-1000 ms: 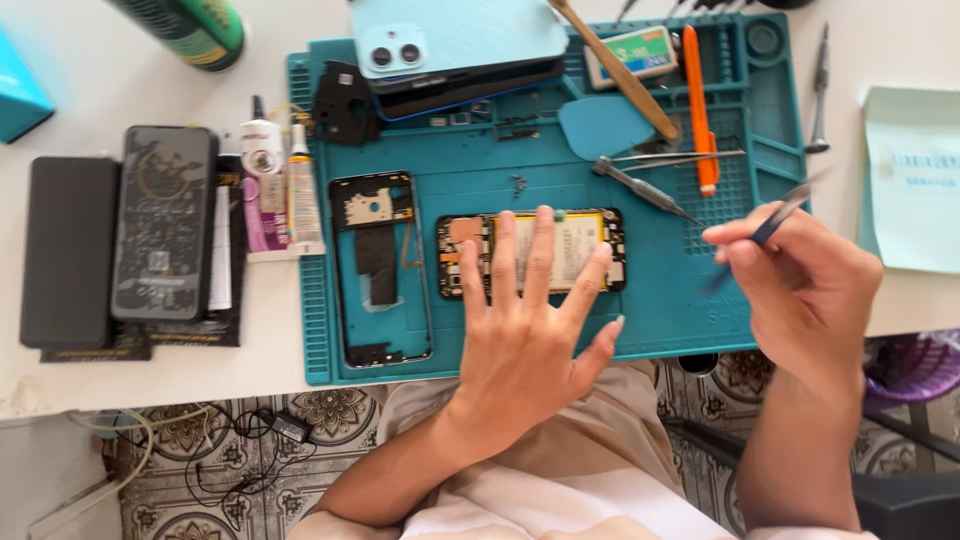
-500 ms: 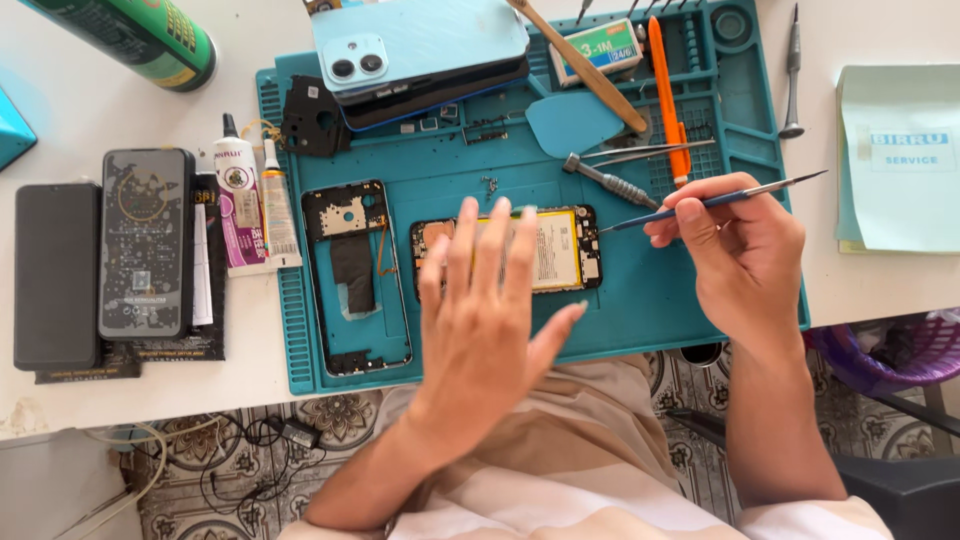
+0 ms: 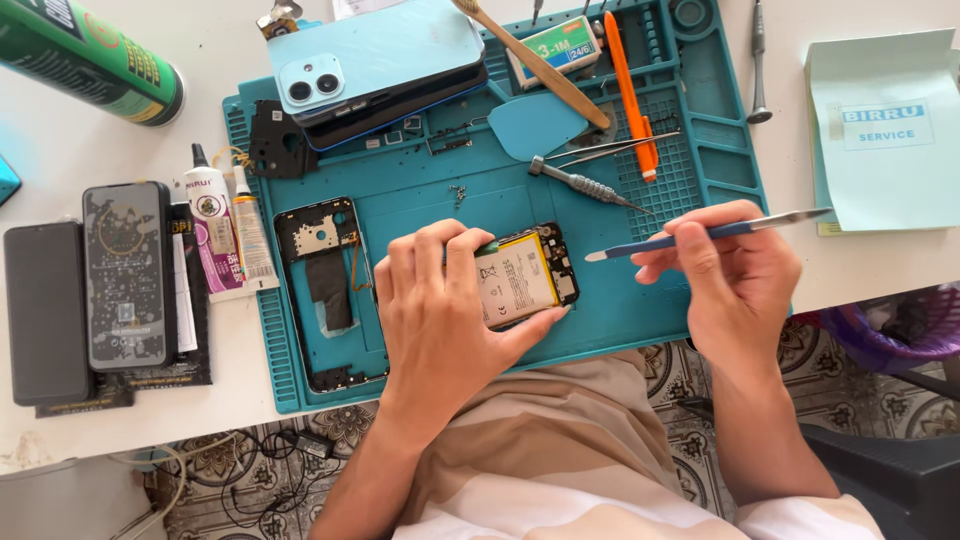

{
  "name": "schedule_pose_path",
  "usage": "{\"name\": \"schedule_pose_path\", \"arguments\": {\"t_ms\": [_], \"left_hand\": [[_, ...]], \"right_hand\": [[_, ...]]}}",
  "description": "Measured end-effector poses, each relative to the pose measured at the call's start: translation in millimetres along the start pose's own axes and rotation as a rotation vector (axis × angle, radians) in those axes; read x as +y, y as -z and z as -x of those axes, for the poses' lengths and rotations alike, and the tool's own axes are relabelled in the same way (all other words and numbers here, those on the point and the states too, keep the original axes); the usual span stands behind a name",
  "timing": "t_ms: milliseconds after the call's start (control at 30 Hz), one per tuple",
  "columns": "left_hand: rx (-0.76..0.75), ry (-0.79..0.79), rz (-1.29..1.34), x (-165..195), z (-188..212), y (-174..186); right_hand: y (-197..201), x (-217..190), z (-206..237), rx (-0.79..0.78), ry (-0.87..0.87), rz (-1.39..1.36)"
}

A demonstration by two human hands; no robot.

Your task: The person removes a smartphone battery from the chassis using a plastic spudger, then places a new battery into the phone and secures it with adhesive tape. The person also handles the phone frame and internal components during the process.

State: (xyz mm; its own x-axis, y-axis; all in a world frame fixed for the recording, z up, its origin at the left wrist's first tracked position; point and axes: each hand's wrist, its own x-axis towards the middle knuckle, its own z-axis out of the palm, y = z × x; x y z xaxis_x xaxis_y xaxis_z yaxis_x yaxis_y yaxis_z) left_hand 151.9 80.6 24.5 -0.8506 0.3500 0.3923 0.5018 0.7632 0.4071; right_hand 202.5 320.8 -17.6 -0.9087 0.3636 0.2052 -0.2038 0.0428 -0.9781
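Note:
My left hand (image 3: 440,310) grips an opened phone body (image 3: 525,277) with its pale battery showing, fingers curled over its top edge and thumb under its lower edge, on the teal repair mat (image 3: 620,310). My right hand (image 3: 725,275) holds a thin blue-handled metal spudger (image 3: 700,232), its flat tip pointing left, a short way right of the phone. An empty phone frame (image 3: 325,290) lies just left of my left hand.
On the mat's far side lie a light blue phone back (image 3: 375,55), a teal pick (image 3: 535,125), a screwdriver (image 3: 580,185), an orange tool (image 3: 625,85) and a wooden stick. Glue tubes (image 3: 225,225) and two dark phones (image 3: 125,275) sit left. A green can (image 3: 85,55) is far left.
My left hand went from lying flat with spread fingers on the phone to curling around it. My right hand shifted the spudger leftward, then lowered and levelled it beside the phone.

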Motion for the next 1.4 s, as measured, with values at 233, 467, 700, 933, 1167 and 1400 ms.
{"name": "schedule_pose_path", "arguments": {"t_ms": [233, 467, 700, 933, 1167, 1400], "left_hand": [[0.012, -0.037, 0.201, -6, 4, 6], [0.200, 0.135, 0.616, -19, 20, 10], [0.235, 0.101, 0.672, -26, 25, 9], [0.245, 0.092, 0.664, -28, 25, 8], [0.250, 0.096, 0.632, -26, 23, 9], [0.134, 0.000, 0.232, -18, 15, 9]], "right_hand": [[-15, -1, 9, -0.058, 0.134, -0.399], [-49, -12, 27, -0.124, 0.405, -0.336], [-64, -19, 32, -0.207, 0.467, -0.372], [-64, -20, 31, -0.214, 0.470, -0.391], [-64, -23, 31, -0.172, 0.469, -0.333], [-49, -16, 18, -0.006, 0.537, -0.153]]}}
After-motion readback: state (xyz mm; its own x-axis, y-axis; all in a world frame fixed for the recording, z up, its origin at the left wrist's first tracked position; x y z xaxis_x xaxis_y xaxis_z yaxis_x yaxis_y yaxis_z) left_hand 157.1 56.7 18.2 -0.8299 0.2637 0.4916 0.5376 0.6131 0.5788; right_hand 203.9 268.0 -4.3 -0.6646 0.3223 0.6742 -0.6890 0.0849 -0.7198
